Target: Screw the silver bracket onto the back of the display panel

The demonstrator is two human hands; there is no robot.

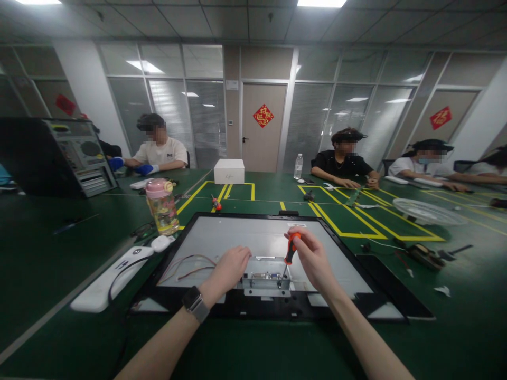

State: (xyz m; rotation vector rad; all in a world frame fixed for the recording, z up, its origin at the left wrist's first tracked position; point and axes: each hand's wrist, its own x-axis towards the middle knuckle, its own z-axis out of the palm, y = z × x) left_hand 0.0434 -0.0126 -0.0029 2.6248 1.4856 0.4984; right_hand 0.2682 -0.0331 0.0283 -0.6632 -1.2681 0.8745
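1. OK, right hand has fingers closed round the screwdriver, orange-and-black handle up, shaft slanting down to the right end of the metal bracket; can't tell if the tip sits in a screw head.
2. Left hand is half curled, fingertips by the bracket's far left corner; can't tell if it pinches or just steadies.
3. Bracket, with ports along it, lies on the near middle part of the display panel, which lies flat on the green table.
4. Main risk, I'd say: a slip off the screw, from the tilted shaft or uneven push; the tip could then scratch the panel or hit the ports.
5. Loose wires run left of the bracket, close to the left hand; a sleeve-less forearm or watch could snag them.
6. Pink-lidded bottle stands near the panel's far left corner; a knock could wet the electronics.
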